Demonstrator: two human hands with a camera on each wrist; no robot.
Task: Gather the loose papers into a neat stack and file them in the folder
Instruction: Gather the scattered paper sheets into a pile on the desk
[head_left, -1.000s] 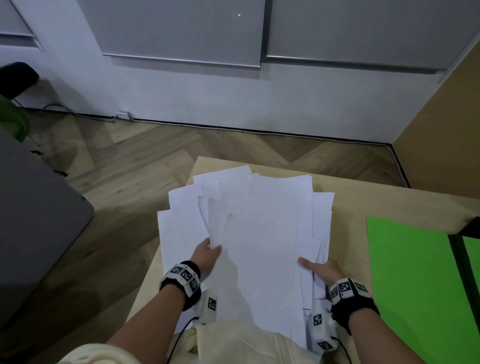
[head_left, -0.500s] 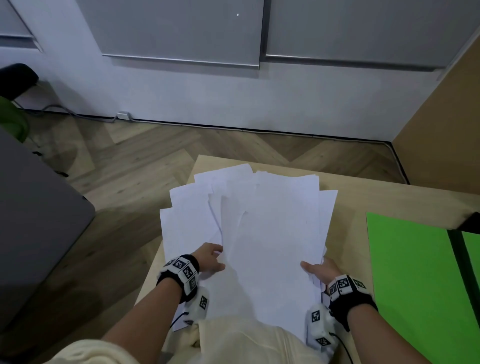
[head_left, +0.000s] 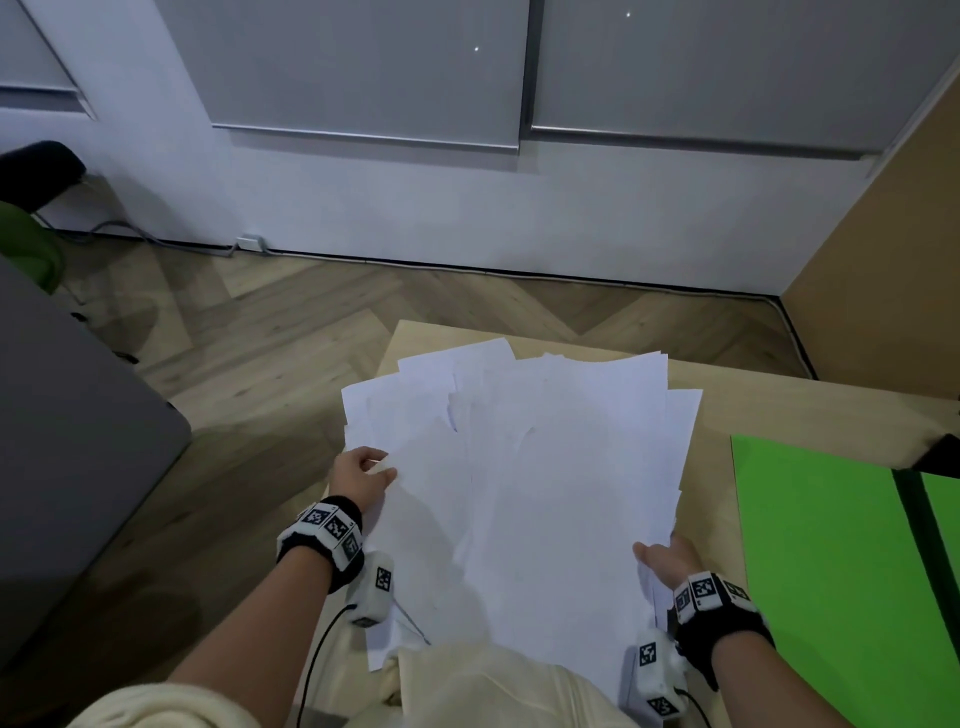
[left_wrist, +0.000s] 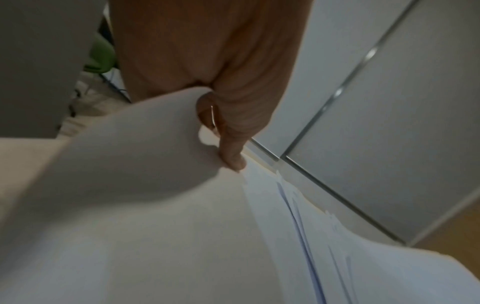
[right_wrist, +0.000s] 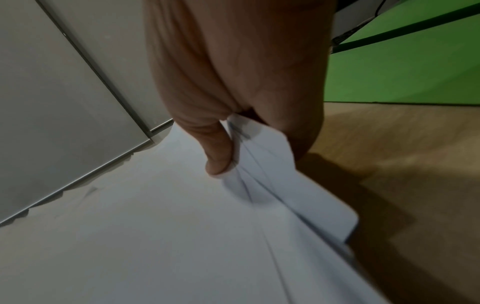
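A fanned, uneven pile of white papers (head_left: 545, 467) lies on the light wooden table (head_left: 769, 410) in front of me. My left hand (head_left: 363, 475) grips the pile's left edge, thumb on top; the left wrist view shows the thumb (left_wrist: 231, 148) pressing down on bulging sheets (left_wrist: 155, 205). My right hand (head_left: 665, 564) pinches the pile's near right edge, and in the right wrist view its thumb (right_wrist: 215, 156) squeezes several sheets (right_wrist: 259, 174) together. The open green folder (head_left: 831, 571) lies flat to the right, apart from the papers.
The table's left edge (head_left: 358, 431) drops to a herringbone wood floor (head_left: 234, 364). A grey surface (head_left: 67, 441) stands at the left. A white wall with grey panels (head_left: 467, 171) is ahead. A dark object (head_left: 943, 452) sits at the folder's far right.
My left hand slid outward from the pile's middle to its left edge and took hold there. The sheets have drawn closer together and shifted slightly right. My right hand keeps its pinch.
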